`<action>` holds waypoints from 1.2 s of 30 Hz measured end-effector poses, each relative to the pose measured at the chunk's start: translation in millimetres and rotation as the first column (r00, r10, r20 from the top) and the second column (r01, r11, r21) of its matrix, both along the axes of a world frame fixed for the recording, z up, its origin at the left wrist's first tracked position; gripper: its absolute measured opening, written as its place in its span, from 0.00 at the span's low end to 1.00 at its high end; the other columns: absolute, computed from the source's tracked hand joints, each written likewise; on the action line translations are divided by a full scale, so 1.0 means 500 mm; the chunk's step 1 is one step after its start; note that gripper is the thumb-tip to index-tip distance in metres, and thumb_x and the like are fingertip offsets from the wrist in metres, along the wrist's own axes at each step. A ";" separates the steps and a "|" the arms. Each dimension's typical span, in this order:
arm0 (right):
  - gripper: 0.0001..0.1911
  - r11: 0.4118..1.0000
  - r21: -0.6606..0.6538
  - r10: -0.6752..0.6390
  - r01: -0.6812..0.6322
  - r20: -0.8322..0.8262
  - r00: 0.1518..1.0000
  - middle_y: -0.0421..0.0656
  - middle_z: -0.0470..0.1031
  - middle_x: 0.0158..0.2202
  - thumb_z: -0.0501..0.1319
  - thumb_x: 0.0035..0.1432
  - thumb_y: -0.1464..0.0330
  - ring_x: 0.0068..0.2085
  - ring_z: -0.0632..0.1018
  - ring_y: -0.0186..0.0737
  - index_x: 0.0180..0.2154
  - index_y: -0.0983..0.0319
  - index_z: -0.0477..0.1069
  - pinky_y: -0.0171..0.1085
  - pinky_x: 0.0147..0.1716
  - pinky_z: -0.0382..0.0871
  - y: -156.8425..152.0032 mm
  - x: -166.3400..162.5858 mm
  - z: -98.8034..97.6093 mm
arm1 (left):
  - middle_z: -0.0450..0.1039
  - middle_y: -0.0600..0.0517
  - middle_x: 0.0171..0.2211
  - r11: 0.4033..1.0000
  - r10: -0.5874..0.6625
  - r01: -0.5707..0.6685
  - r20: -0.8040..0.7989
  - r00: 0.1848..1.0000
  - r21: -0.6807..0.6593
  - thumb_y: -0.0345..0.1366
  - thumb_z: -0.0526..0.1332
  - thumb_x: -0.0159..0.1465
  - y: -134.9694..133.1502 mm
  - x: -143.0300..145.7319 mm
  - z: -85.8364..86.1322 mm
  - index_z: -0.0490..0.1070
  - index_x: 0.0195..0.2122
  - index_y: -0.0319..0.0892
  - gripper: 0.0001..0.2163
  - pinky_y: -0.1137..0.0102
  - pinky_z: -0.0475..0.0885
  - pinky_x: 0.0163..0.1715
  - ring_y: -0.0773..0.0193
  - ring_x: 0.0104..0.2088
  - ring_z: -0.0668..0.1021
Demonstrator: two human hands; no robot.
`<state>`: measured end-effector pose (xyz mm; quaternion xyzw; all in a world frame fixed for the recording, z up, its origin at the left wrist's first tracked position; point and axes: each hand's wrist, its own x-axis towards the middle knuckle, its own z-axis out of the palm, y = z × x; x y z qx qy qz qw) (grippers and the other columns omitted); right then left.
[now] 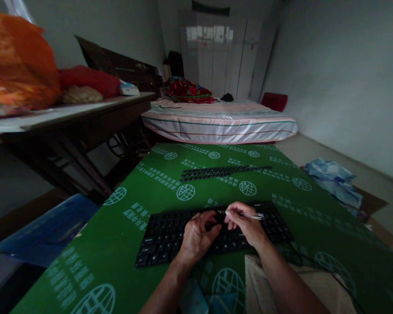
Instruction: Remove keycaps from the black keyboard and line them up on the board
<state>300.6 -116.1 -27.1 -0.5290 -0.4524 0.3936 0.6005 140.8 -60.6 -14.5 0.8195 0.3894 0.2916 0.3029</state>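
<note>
A black keyboard [160,242] lies on the green board, with both my hands over its middle. My left hand [198,233] rests on the keys, fingers curved and the thumb apart from the index finger; I see nothing held in it. My right hand [245,222] pinches a thin metal fork [258,216], its tines pointing right and the other end toward the keys by my left fingertips. What that end touches is too small to tell. Beyond the keyboard lie several dark, narrow strips [212,172] with small bumps, side by side.
The green printed board [118,235] fills the foreground. A cable [317,264] and a beige cloth [301,283] are near my right arm. At left stands a table with an orange bag [18,61]. A bed [216,124] is beyond; crumpled blue-white material [334,179] lies right.
</note>
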 end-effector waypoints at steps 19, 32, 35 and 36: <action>0.13 1.000 0.011 -0.009 0.008 0.040 0.999 0.39 0.72 0.22 0.60 0.52 0.59 0.20 0.71 0.30 0.29 0.62 0.69 0.30 0.19 0.63 -0.002 0.002 -0.001 | 0.77 0.53 0.28 0.993 -0.071 0.075 -0.050 0.996 0.090 0.28 0.56 0.56 -0.001 0.000 0.005 0.74 0.27 0.44 0.08 0.71 0.69 0.35 0.63 0.31 0.76; 0.12 1.000 0.010 -0.015 0.014 0.033 0.999 0.38 0.73 0.22 0.61 0.52 0.59 0.19 0.71 0.30 0.28 0.62 0.69 0.30 0.19 0.62 -0.005 0.001 0.006 | 0.78 0.53 0.30 1.000 -0.001 0.003 0.155 0.988 -0.012 0.34 0.57 0.58 0.001 -0.002 -0.001 0.75 0.29 0.43 0.07 0.71 0.71 0.35 0.63 0.32 0.77; 0.11 1.000 0.008 -0.011 0.010 0.036 0.999 0.38 0.73 0.22 0.61 0.53 0.60 0.20 0.71 0.30 0.29 0.62 0.69 0.30 0.20 0.62 -0.005 0.002 0.004 | 0.78 0.52 0.30 0.997 0.025 -0.010 0.200 0.980 -0.075 0.36 0.58 0.58 0.004 -0.004 -0.007 0.75 0.30 0.42 0.07 0.71 0.71 0.35 0.63 0.32 0.78; 0.11 1.000 0.007 -0.008 0.008 0.037 0.999 0.38 0.73 0.22 0.61 0.53 0.60 0.20 0.71 0.30 0.29 0.62 0.69 0.30 0.20 0.62 -0.005 0.002 0.004 | 0.78 0.52 0.30 0.996 0.033 -0.013 0.215 0.976 -0.094 0.37 0.59 0.58 0.005 -0.004 -0.009 0.75 0.30 0.42 0.07 0.71 0.71 0.35 0.63 0.32 0.78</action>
